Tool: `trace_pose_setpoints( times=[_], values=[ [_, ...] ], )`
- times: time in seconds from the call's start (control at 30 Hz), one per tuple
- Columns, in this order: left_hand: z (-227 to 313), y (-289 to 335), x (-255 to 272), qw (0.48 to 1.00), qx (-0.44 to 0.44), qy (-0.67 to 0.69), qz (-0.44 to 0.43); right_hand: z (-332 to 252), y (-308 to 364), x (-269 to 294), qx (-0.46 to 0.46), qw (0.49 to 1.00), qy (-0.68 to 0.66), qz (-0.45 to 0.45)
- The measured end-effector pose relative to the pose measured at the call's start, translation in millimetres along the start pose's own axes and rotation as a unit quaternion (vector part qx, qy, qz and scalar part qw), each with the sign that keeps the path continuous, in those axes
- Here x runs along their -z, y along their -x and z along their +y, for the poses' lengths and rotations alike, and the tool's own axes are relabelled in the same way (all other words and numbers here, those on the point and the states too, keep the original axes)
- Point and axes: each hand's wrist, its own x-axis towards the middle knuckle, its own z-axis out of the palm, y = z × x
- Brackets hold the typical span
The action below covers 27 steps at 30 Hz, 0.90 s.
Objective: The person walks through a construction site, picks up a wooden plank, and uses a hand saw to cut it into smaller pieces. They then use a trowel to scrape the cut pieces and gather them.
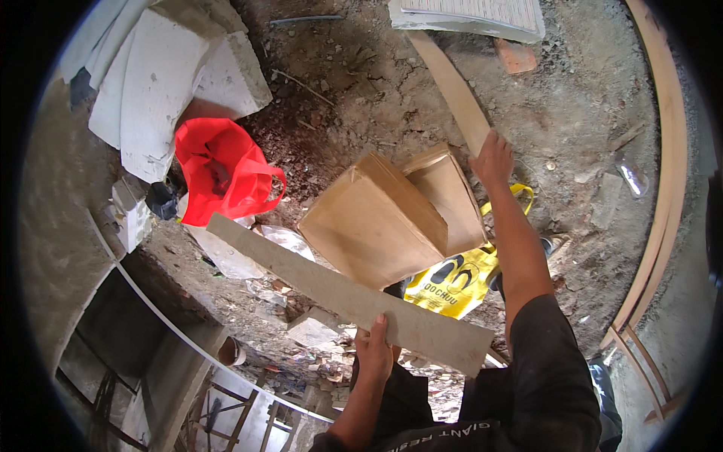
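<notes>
My left hand is closed on the lower edge of a flat grey-brown plank, its thumb lying on the upper face. The plank slants across in front of my body, from near the red bag down to the right. With my arm stretched forward, my right hand grips the near end of a narrow tan plank. That plank's far end reaches the edge of a pale block. Between the two planks, a brown cardboard box with an open flap stands on the dirt.
A red cloth bag gapes at the left beside stacked pale blocks. By my legs lies a yellow bag. Long timber strips curve along the right. A brick piece and a plastic bottle lie on rubble-strewn ground.
</notes>
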Motion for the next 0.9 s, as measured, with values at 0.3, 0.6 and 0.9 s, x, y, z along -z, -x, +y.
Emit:
trace_pose_setpoints(
  times=[0.3, 0.6, 0.9],
  values=[
    [19.5, 39.7, 21.8, 0.998, -0.058, -0.005, -0.026, 92.2, 198.1, 139.6, -0.088, 0.86, -0.433, -0.256],
    [77.7, 148.8, 29.0, 0.983, -0.126, 0.033, -0.129, 66.1, 365.1, 328.8, 0.03, 0.612, -0.723, -0.319],
    [157.4, 314.4, 0.4, 0.911, -0.266, 0.219, -0.225, 25.4, 436.9, 513.9, 0.325, 0.736, -0.531, -0.265]
  ],
)
